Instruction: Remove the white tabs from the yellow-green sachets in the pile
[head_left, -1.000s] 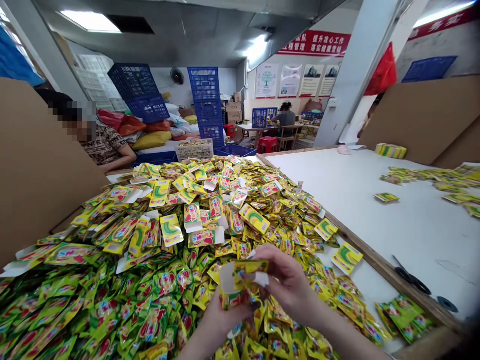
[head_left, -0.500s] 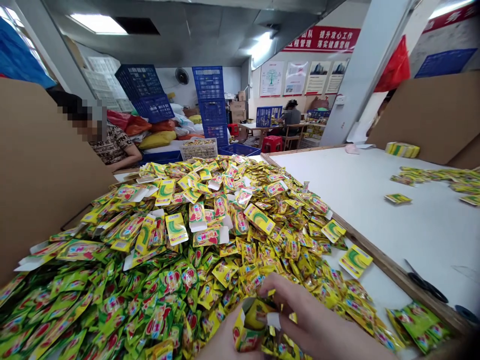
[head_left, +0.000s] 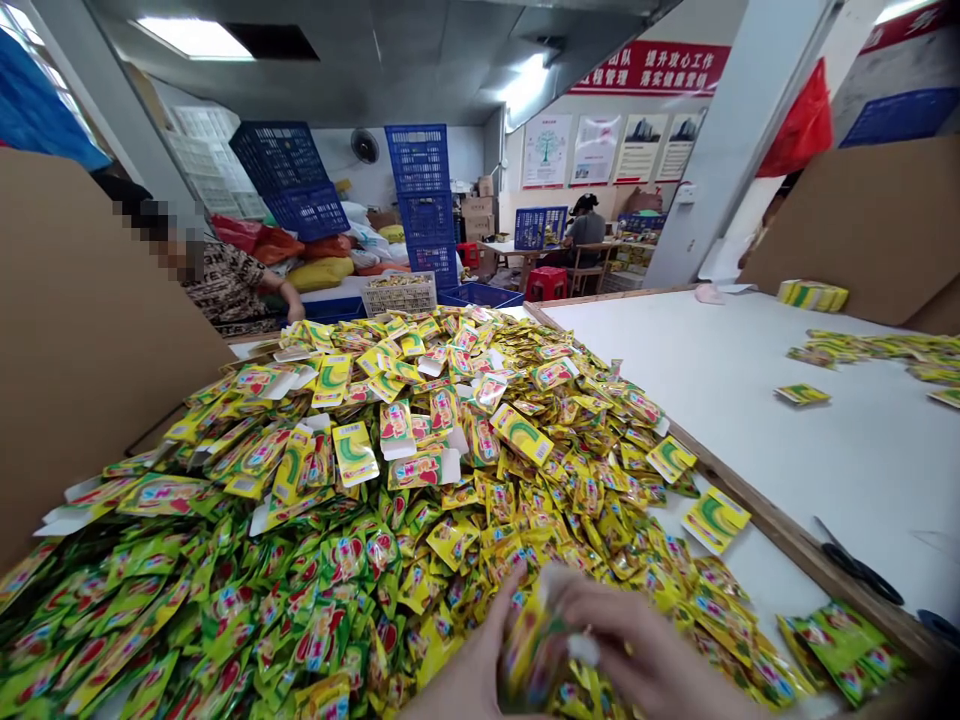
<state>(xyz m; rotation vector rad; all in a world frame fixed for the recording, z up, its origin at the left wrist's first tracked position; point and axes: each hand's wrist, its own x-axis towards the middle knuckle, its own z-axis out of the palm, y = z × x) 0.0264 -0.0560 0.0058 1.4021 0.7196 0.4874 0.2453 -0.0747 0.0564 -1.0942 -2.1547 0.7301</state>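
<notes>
A small printed candy box (head_left: 531,640), yellow and smeared by motion, is upright in my left hand (head_left: 474,668), whose thumb and fingers wrap around its side. My right hand (head_left: 637,632) has its fingers closed over the top end of the same box. Something white shows on its thumb. Whether the top flap is folded down is blurred. Beneath both hands spreads a heap of small yellow candy packets (head_left: 517,535). Green packets with red fruit prints (head_left: 315,600) lie to the left.
Flat yellow boxes (head_left: 356,455) lie on top of the heap. At right, a wooden strip (head_left: 787,530) edges the white table (head_left: 750,400), with black scissors (head_left: 859,570) beside it. A cardboard panel (head_left: 97,330) stands at left, near a co-worker (head_left: 232,280). Blue crates (head_left: 420,200) are stacked behind.
The box has turned upright and its open end no longer faces me. My right hand's fingers have moved over its top. The co-worker's hand at left has come forward.
</notes>
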